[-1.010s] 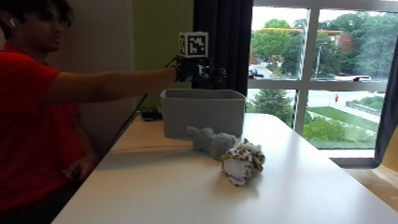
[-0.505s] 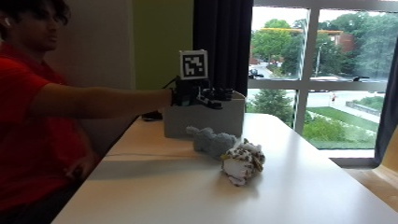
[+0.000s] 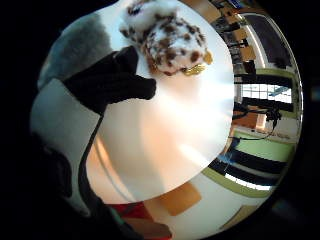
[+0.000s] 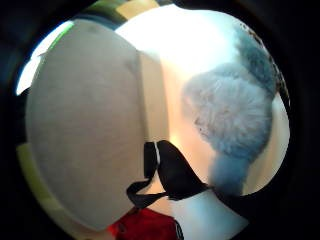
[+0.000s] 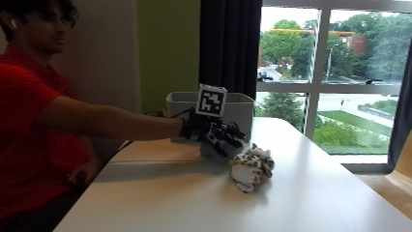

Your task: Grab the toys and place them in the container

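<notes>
Spotted plush toy (image 5: 252,167), white with brown flecks and a bit of yellow at one end, lying on the white table (image 5: 309,203) just beyond the fingertips, apart from them. Grey fluffy toy (image 4: 235,120) directly under the palm and fingers, mostly covered by them in the outside view, filling much of the thumb side palm view; touching or not, cannot tell. Gloved right hand (image 5: 215,134) stretched out over that grey toy, fingers (image 5: 230,137) extended and slanting down toward the spotted one, spread and fairly straight, curled round nothing visible. In the little finger side palm view, a black gloved finger (image 3: 112,82) seen bent across the table surface, with the spotted toy just past its tip and the grey fur at its other side. Grey fabric container (image 5: 241,108) standing upright on the table behind the knuckles, near the hand, its open top level with the back of the wrist; its flat side wall large beside the grey toy in the thumb side palm view. Bare forearm (image 5: 109,123) reaching in from a red-sleeved shoulder, other hand (image 5: 82,173) bare and resting low by the near table edge. Window with trees and a road beyond the container and the far table edge
</notes>
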